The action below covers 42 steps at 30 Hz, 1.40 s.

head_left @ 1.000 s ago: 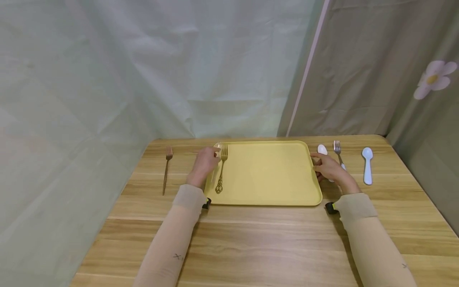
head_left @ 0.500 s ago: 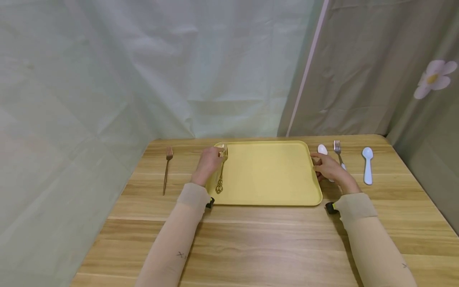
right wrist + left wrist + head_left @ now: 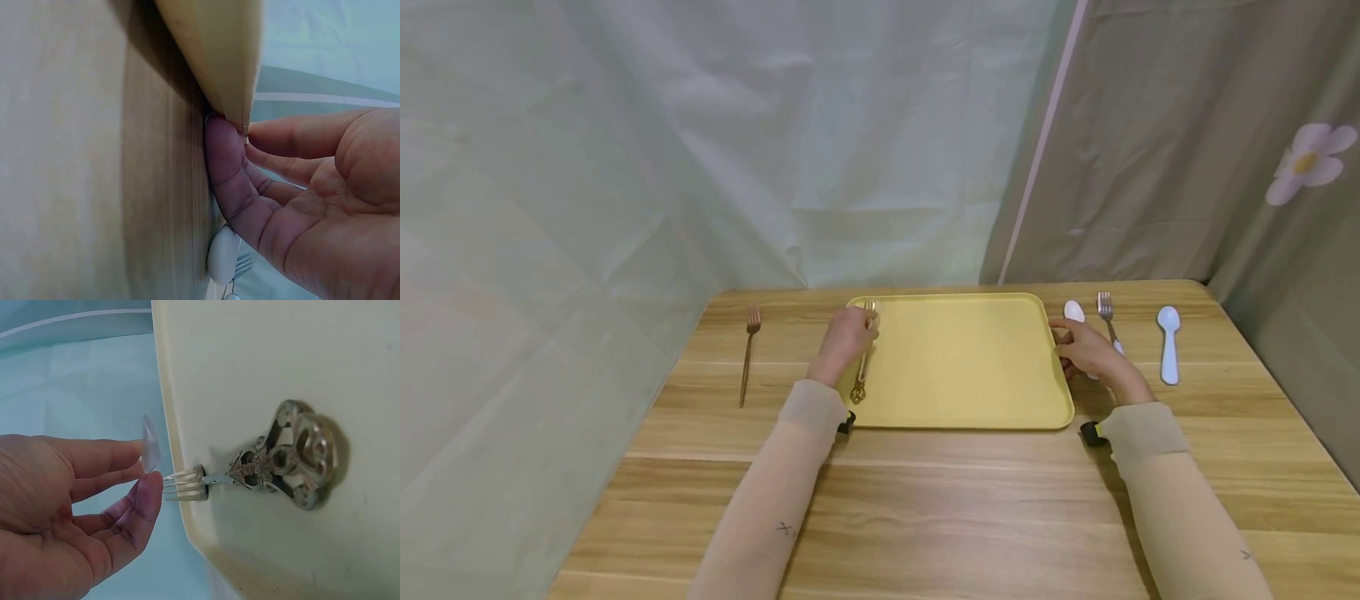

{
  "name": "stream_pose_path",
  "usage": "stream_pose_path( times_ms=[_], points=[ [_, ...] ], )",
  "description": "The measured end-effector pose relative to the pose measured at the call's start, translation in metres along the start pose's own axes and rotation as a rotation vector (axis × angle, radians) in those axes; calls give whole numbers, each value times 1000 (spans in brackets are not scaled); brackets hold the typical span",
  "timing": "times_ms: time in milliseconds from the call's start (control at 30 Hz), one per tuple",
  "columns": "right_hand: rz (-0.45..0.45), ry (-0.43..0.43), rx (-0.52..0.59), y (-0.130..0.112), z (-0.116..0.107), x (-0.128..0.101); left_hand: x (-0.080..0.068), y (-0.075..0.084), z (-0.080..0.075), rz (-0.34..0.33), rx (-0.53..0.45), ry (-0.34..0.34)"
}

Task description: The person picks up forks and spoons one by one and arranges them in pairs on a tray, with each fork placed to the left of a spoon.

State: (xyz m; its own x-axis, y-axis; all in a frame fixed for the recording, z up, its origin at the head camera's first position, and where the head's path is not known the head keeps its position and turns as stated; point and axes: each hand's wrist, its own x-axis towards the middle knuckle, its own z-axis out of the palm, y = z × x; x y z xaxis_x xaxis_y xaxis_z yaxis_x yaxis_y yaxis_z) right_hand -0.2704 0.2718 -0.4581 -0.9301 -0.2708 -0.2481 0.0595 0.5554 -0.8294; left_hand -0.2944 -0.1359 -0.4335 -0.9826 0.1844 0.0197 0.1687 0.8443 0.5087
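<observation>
Since a second ago our left hand [image 3: 844, 340] has slid inward from the tray's left rim until its fingers lie over the ornate gold fork [image 3: 862, 368]; our right hand [image 3: 1092, 350] has stayed put.

From the head view, the yellow tray [image 3: 970, 367] sits mid-frame on the wooden tabletop [image 3: 925, 500]. The gold fork lies inside it along the left edge, tines toward the far side. Left of the tray lies a copper fork [image 3: 748, 353]. At the right lie a white spoon [image 3: 1073, 312], a silver fork [image 3: 1106, 312] and a pale blue spoon [image 3: 1168, 343].

The left wrist view shows the gold fork's scrolled handle end [image 3: 294, 461] at centre right on the tray floor, with its tines [image 3: 186, 484] just off our fingertips [image 3: 149, 490]. That grip is apart, fingers relaxed and closed on nothing.

At the right wrist, our fingers [image 3: 231, 169] press flat against the tray's edge [image 3: 231, 69], thumb above, none of them curled round it.

We judge that one fork is in the tray so far, while four pieces remain on the tabletop.
</observation>
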Motion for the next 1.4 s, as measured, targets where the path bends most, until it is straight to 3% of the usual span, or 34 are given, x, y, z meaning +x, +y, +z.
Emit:
stream_pose_path(
  times_ms=[167, 500, 1400],
  points=[
    [0, -1, -5, 0, 0, 1, 1, 1, 0, -19, -5, -5],
    [-5, -2, 3, -1, 0, 0, 6, 3, 7, -24, 23, -80],
    [-14, -10, 21, -1, -1, -1, 11, 10, 15, -52, -18, -98]
  ],
)
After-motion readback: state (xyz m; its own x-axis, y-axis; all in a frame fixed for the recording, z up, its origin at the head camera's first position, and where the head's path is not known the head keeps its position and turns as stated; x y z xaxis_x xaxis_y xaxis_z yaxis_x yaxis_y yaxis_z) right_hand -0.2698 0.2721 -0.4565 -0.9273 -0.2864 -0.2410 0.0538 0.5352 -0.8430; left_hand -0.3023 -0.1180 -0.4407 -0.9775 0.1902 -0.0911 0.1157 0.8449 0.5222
